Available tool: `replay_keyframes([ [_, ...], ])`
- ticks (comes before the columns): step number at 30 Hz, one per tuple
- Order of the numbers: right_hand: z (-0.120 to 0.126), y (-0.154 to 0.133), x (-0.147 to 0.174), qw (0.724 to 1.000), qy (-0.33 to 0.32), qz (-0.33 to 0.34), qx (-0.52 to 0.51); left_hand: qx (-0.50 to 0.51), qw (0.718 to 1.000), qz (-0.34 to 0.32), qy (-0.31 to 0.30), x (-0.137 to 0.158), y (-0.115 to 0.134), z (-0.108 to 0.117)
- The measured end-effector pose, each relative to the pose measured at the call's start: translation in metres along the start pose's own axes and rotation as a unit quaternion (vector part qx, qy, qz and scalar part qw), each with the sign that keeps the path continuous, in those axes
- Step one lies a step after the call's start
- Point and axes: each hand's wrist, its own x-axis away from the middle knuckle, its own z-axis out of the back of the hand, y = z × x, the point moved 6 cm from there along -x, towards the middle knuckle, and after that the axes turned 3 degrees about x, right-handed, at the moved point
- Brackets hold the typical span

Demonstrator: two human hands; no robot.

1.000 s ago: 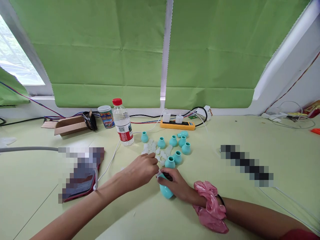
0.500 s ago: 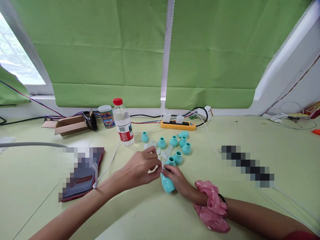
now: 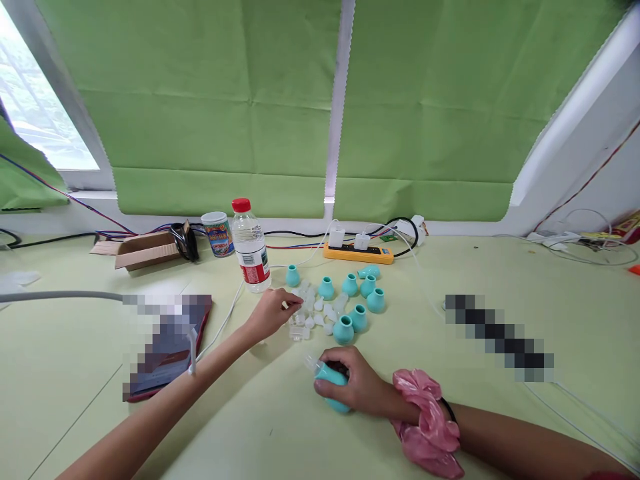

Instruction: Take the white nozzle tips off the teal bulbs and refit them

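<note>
Well short of the desk's (image 3: 270, 427) far edge, right hand (image 3: 361, 383) grips teal bulb (image 3: 331, 377), clear tip (image 3: 313, 364) at its neck. Left hand (image 3: 273, 311), apart, pinched over clear pieces (image 3: 329, 311); hold unclear. Step: likely picking; next move calls for singling one out.

The loose bulbs (image 3: 327, 289) sat on the table (image 3: 280, 443), right of the bottle (image 3: 252, 257). The power strip (image 3: 350, 253) lay just behind them.

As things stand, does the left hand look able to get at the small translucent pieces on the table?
Probably yes: the left hand is at the left edge of the translucent pieces, and the teal bulbs are beyond and to their right, leaving its side free.
</note>
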Motion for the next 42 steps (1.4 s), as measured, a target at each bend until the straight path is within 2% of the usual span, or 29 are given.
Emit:
replay_keyframes([
  [2,0.0,-0.001,0.0,1.0,-0.002,0.0,0.002,0.012,1.0,0.002,0.023,0.002,0.008,0.004],
  [4,0.0,-0.001,-0.001,1.0,-0.004,-0.004,-0.01,0.001,0.999,-0.021,0.035,0.009,0.028,0.006],
  [6,0.0,0.0,-0.001,0.999,-0.006,-0.006,-0.038,-0.062,0.994,-0.088,-0.004,0.019,0.056,-0.001],
  [8,0.0,0.002,0.0,0.998,0.007,-0.001,-0.068,-0.136,0.973,-0.172,-0.066,0.032,0.08,-0.016],
  [11,-0.001,0.001,0.002,0.997,0.009,0.02,-0.075,-0.208,0.935,-0.263,-0.112,0.046,0.096,-0.036],
  [17,0.004,-0.023,0.006,0.993,-0.016,0.111,-0.029,-0.201,0.934,-0.251,-0.158,0.045,0.088,-0.041],
  [20,0.009,-0.036,0.007,0.986,-0.015,0.165,0.023,-0.151,0.942,-0.245,-0.17,0.046,0.093,-0.036],
  [23,0.012,-0.042,0.007,0.978,-0.009,0.194,0.083,-0.071,0.958,-0.205,-0.19,0.045,0.096,-0.031],
  [27,0.003,-0.053,0.016,0.939,-0.099,0.281,0.172,0.084,0.973,-0.05,-0.208,0.036,0.08,-0.021],
  [29,0.002,-0.058,0.02,0.923,-0.131,0.302,0.199,0.106,0.981,0.011,-0.165,0.027,0.066,-0.012],
  [30,0.005,-0.06,0.019,0.923,-0.125,0.301,0.206,0.081,0.987,0.016,-0.135,0.023,0.059,-0.008],
  [32,0.015,-0.065,0.015,0.93,-0.092,0.288,0.211,-0.027,0.997,-0.012,-0.078,0.015,0.047,-0.004],
  [34,0.028,-0.071,0.011,0.932,-0.04,0.298,0.202,-0.145,0.987,-0.053,-0.039,0.012,0.033,-0.009],
  [36,0.042,-0.076,0.009,0.929,0.019,0.32,0.185,-0.202,0.976,-0.075,-0.017,0.013,0.017,-0.02],
  [40,0.066,-0.083,0.008,0.92,0.112,0.335,0.169,-0.212,0.973,-0.068,-0.064,0.016,-0.008,-0.046],
  [42,0.082,-0.084,0.005,0.92,0.162,0.317,0.167,-0.215,0.972,-0.059,-0.079,0.016,-0.01,-0.048],
])
